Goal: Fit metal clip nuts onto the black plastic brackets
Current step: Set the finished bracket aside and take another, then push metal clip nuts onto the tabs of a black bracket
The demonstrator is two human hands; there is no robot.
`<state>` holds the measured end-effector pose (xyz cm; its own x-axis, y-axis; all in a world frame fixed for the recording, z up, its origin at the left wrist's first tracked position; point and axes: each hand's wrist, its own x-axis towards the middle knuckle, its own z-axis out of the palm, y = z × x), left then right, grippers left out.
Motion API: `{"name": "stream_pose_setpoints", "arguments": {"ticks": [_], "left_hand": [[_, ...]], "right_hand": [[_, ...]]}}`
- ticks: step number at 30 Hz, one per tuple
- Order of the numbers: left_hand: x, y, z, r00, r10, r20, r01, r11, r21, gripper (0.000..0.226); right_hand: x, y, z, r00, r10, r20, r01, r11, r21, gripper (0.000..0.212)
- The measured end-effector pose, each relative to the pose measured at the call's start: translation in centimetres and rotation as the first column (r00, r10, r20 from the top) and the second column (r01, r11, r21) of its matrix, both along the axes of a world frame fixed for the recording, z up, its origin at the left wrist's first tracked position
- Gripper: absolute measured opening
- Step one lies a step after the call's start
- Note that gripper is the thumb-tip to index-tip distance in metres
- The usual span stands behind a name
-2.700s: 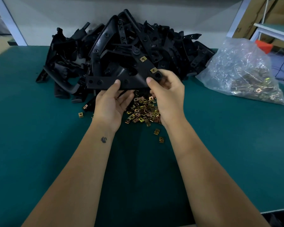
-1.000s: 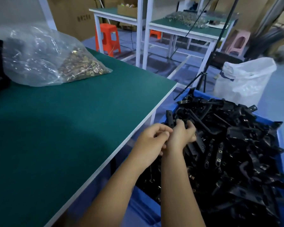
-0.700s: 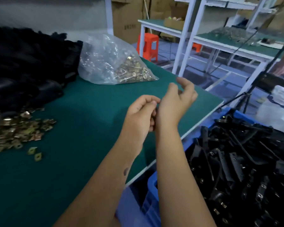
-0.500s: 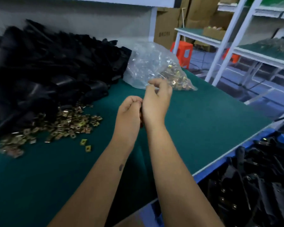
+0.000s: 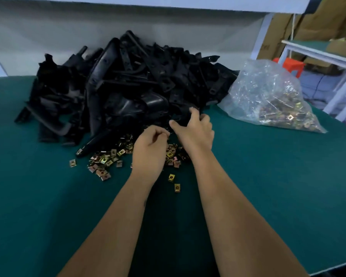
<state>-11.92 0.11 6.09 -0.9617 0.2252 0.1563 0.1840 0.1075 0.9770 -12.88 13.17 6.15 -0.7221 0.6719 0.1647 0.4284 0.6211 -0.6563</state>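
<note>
Black plastic brackets heaped just beyond both hands, at the back of the desk. Brass-coloured clip nuts scattered loose under and to the left of the left hand; two strays nearer the body, between the forearms.

Left grip: fingers curled in, tips together as if pinching something small; contents too blurred to tell. Right hand: fingers spread and loosely bent, reaching into the near edge of the heap, touching or nearly touching a bracket; not yet closed on one.

Step judged: fetching a fresh bracket to start another fitting. Next move calls for lifting one bracket clear of the tangle without dragging its neighbours, then turning it so a tab faces the left grip.

Surface: green mat, matte. Clear plastic bag of more nuts well to the right of the right hand. Beyond it, white-framed tables, an orange stool, cardboard boxes.
</note>
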Motion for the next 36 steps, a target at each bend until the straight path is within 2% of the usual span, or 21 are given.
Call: {"name": "stream_pose_setpoints", "arguments": {"ticks": [4,8,10,14,16,18,19,20,23,26,28,31,36], "left_hand": [[-0.3,0.6,-0.1,1.000,0.016,-0.016,-0.016,0.999,-0.029,0.023],[-0.5,0.6,-0.2,0.999,0.024,-0.031,-0.025,0.999,-0.042,0.022],[-0.5,0.5,-0.3,0.999,0.025,-0.035,-0.026,0.998,-0.051,0.023],[-0.5,0.5,-0.3,0.999,0.022,-0.030,-0.024,0.998,-0.065,0.025],[-0.5,0.6,-0.3,0.999,0.020,-0.030,-0.022,0.997,-0.069,0.025],[-0.5,0.5,-0.3,1.000,0.016,-0.027,-0.018,0.998,-0.056,0.026],[-0.5,0.5,-0.3,1.000,0.015,-0.024,-0.016,0.999,-0.049,0.026],[-0.5,0.5,-0.3,1.000,0.014,-0.020,-0.014,0.999,-0.044,0.025],[-0.3,0.4,-0.2,1.000,0.001,-0.005,-0.001,1.000,-0.030,0.025],[-0.1,0.2,0.1,1.000,-0.018,0.021,0.018,1.000,0.003,0.025],[-0.1,0.0,0.3,0.999,-0.026,0.038,0.024,0.999,0.043,0.026],[0.1,-0.2,0.8,0.999,-0.027,0.031,0.023,0.992,0.121,0.026],[0.4,-0.3,1.5,1.000,0.011,-0.019,-0.006,0.965,0.263,0.026]], "right_hand": [[-0.6,-0.3,-0.2,0.997,-0.071,0.027,0.070,0.997,0.027,0.067],[-1.3,-0.4,0.4,0.985,-0.165,0.043,0.164,0.986,0.027,0.073],[-1.2,-0.4,0.5,0.981,-0.196,-0.009,0.196,0.981,0.003,0.062],[-0.7,-0.1,0.7,0.966,-0.210,-0.149,0.189,0.971,-0.147,0.034],[-0.3,0.1,0.6,0.962,-0.184,-0.201,0.126,0.955,-0.268,0.028],[0.2,0.3,0.3,0.937,-0.159,-0.311,0.026,0.920,-0.391,0.010],[0.6,0.3,0.2,0.913,-0.157,-0.376,-0.024,0.900,-0.436,0.006],[1.0,0.3,0.2,0.876,-0.177,-0.448,-0.066,0.878,-0.474,0.016],[2.0,0.4,0.7,0.704,-0.369,-0.606,-0.119,0.781,-0.614,0.029],[2.9,0.6,1.3,0.538,-0.583,-0.609,-0.171,0.632,-0.756,0.028],[3.3,0.7,1.5,0.454,-0.656,-0.603,-0.228,0.569,-0.790,0.030],[3.5,0.2,2.2,0.423,-0.627,-0.653,-0.245,0.615,-0.749,0.031],[3.1,-1.9,3.1,0.457,-0.365,-0.812,-0.150,0.868,-0.474,0.016]]}}
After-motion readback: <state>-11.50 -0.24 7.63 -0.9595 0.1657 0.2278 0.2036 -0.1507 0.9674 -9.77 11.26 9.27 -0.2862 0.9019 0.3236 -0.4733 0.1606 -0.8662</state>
